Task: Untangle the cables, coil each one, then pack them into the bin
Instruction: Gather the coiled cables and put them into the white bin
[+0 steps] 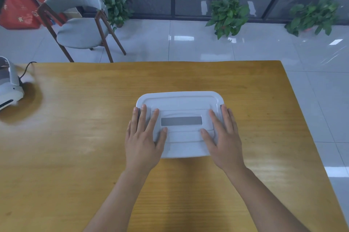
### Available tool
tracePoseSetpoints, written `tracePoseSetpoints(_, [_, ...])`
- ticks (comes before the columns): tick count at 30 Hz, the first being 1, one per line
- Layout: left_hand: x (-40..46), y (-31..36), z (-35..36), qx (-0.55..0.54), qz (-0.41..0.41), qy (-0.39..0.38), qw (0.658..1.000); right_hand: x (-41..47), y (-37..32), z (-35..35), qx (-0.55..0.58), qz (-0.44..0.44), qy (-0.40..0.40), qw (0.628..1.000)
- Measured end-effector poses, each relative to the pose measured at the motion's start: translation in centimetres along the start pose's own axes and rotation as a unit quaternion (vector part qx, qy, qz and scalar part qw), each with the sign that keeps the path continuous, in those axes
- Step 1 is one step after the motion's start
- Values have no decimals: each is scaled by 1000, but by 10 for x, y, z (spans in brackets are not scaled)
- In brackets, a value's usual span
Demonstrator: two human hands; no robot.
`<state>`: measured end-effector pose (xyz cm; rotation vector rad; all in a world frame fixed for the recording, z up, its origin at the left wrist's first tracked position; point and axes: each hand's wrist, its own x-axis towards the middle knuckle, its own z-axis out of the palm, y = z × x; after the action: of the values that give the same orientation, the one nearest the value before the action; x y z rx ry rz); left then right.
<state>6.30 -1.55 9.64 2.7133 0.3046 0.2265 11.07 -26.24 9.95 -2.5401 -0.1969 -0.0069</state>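
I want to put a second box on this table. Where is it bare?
Bare wood lies between the white device and the left hand, behind the bin to the far edge, and right of the right hand. Only the centre is crowded.

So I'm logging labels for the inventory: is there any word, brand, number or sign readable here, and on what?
None can be read.
Grey strip on the bin lid: blank, no text shows.
Red bag at far left: pale marks, too blurred to read.
White device at the table's left edge: no legible marking.
Both hands, left and right, lie flat on the lid.
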Motion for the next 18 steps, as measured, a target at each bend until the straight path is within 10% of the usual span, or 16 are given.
tracePoseSetpoints(18, [200,34,26,-2,-2,-68,998,190,19,-7,-42,28,-18,999])
